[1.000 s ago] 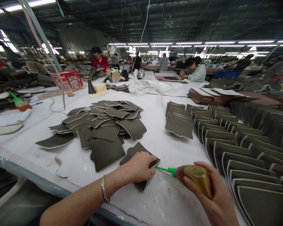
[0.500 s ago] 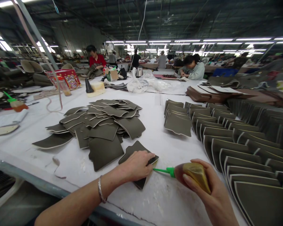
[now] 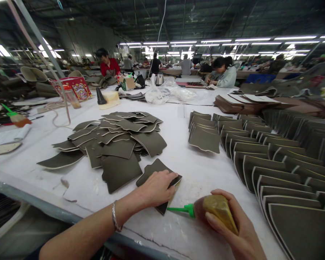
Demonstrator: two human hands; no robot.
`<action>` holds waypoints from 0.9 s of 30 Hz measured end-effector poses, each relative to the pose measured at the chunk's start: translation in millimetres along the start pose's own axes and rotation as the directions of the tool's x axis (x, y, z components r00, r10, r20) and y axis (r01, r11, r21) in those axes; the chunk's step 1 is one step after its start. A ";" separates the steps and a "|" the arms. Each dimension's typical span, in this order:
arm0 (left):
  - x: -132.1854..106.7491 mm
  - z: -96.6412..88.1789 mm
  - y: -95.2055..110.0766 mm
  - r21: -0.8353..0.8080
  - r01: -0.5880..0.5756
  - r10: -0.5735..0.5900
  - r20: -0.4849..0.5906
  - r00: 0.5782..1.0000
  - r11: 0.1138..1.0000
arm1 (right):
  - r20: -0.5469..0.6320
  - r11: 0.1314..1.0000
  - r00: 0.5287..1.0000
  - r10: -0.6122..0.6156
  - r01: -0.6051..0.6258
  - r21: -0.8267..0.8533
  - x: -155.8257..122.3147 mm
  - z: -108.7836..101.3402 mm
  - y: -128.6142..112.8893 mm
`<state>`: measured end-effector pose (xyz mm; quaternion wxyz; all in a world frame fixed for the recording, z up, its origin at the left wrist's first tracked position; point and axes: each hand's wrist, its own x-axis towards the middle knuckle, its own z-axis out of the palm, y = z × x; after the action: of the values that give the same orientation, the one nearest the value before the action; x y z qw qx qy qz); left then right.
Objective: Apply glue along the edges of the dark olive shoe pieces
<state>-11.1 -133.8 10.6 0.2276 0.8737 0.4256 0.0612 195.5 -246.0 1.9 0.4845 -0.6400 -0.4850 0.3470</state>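
Observation:
My left hand (image 3: 161,186) lies on a dark grey leather-like piece (image 3: 154,167), pressing it against the table with fingers apart and the index finger stretched along its right edge. A tan strip shows along that edge. My right hand (image 3: 239,220) is wrapped round a squeeze bottle (image 3: 216,211) of amber liquid, tipped on its side. Its green nozzle points left, the tip at the near corner of the piece; whether it touches is hard to tell. Left of my left hand is a loose heap of similar pieces (image 3: 121,139).
Overlapping rows of pieces (image 3: 276,180) fill the right side of the white-covered table (image 3: 97,213). A small stack (image 3: 204,139) stands beyond my right hand. Further off are brown sheets (image 3: 230,104), plastic bags (image 3: 165,92), a second green-nozzled bottle (image 3: 18,118) and people working.
My right hand has brought the bottle slightly left and toward me, its nozzle tip sliding along the piece's right edge to the near corner. My left hand stays on the piece.

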 end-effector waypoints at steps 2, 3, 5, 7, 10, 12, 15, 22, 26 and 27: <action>-0.5 0.8 0.5 0.008 0.009 -0.009 -0.011 1.000 1.000 | -0.001 1.000 1.000 0.013 -0.013 0.013 -1.9 0.9 0.8; -0.7 1.3 0.6 0.012 0.014 -0.014 -0.013 1.000 1.000 | -0.023 1.000 1.000 0.015 -0.015 0.010 -2.5 1.2 1.2; -0.8 1.8 0.8 0.016 0.024 -0.024 -0.008 1.000 1.000 | -0.069 1.000 0.998 0.009 -0.010 -0.010 -3.4 2.2 2.1; -0.6 1.7 0.9 0.017 0.031 -0.031 0.004 1.000 0.999 | -0.058 1.000 0.998 0.004 -0.004 -0.005 -4.9 3.9 3.0; -0.5 1.3 0.6 0.019 0.039 -0.039 0.009 0.999 0.999 | 0.028 0.999 0.999 0.021 -0.022 0.046 -6.9 5.6 4.3; -0.6 1.2 0.4 0.017 0.040 -0.040 0.006 0.999 0.999 | 0.021 0.999 0.999 0.027 -0.028 0.030 -6.3 5.0 5.0; -0.8 1.3 0.4 0.012 0.030 -0.030 0.003 1.000 0.999 | -0.062 0.999 0.998 -0.002 0.000 -0.039 -5.2 3.7 5.1; 0.0 0.3 1.8 0.031 0.044 -0.044 0.025 0.999 0.999 | 0.001 1.000 1.000 0.013 -0.013 0.018 -5.1 4.5 8.7; -0.2 -0.4 2.5 0.026 0.038 -0.039 0.031 0.999 0.999 | -0.101 0.997 0.993 -0.056 0.049 -0.067 15.0 -7.5 17.8; -0.2 -0.4 2.4 0.021 0.038 -0.038 0.028 0.999 0.999 | -0.117 0.995 0.991 -0.068 0.060 -0.076 19.2 -10.1 19.6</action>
<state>-9.6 -135.1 12.0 0.2258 0.8685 0.4395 0.0400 215.9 -231.6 -13.4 0.5000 -0.6608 -0.4878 0.2746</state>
